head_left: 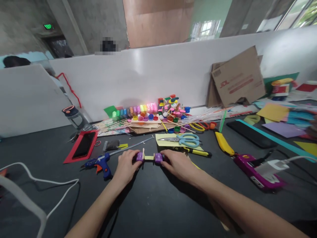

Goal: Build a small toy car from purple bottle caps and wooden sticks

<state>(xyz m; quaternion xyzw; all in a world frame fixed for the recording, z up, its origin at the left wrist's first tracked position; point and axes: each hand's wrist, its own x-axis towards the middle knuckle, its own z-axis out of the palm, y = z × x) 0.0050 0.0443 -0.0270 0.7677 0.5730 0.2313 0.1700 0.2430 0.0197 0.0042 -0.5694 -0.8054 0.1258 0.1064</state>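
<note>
Near the middle of the dark table [148, 205] is a small craft piece [149, 158], made of purple round caps joined by a pale stick. My left hand [125, 165] pinches its left purple end between thumb and fingers. At the right purple end, my right hand [178, 164] has its thumb and fingers closed round the cap. A blue glue gun [102, 164] lies just left of my left hand. Beyond my right hand are light-blue scissors [189, 140] on yellow paper and a yellow-black cutter [199, 152].
Bottle caps [146, 117], sticks and paint pots stand along the white partition [123, 79]. A phone [84, 144] on red paper and a bottle [74, 118] are at left. Right are a purple power strip [257, 172], cardboard [239, 77] and a black case [250, 132].
</note>
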